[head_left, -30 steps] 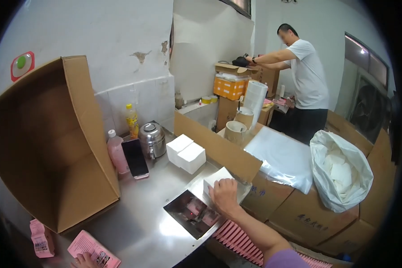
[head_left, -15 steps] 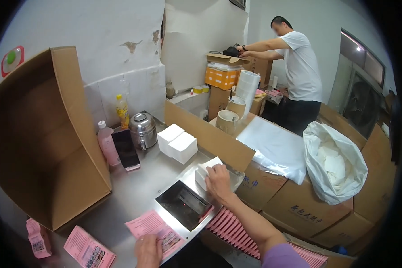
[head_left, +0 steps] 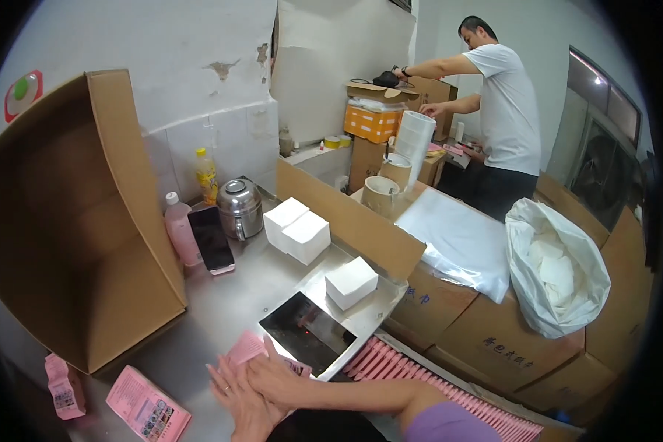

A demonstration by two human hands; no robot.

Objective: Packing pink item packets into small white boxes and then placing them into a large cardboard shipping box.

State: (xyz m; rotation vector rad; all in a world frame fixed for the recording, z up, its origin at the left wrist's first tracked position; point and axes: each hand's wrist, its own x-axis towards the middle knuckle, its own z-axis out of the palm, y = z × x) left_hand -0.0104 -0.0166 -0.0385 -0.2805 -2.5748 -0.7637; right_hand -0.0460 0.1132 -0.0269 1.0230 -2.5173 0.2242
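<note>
Steel table (head_left: 221, 309) carries your work: a pink packet (head_left: 252, 348) lies flat at its near edge, pressed under your right hand (head_left: 276, 379) and left hand (head_left: 236, 394), fingers flat and together. Just beyond sits a dark tray (head_left: 307, 340), then a white box (head_left: 351, 282).

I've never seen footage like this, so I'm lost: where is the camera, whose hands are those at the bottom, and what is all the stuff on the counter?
The camera sits on a person's head and looks down through a fisheye lens, so straight edges bend. The left hand and right hand at the bottom are the wearer's own, both pressed on a pink packet on the metal counter. Nearby lie another pink packet, white boxes, a phone, a small metal pot and a big open cardboard box. Another person works at the back.
</note>
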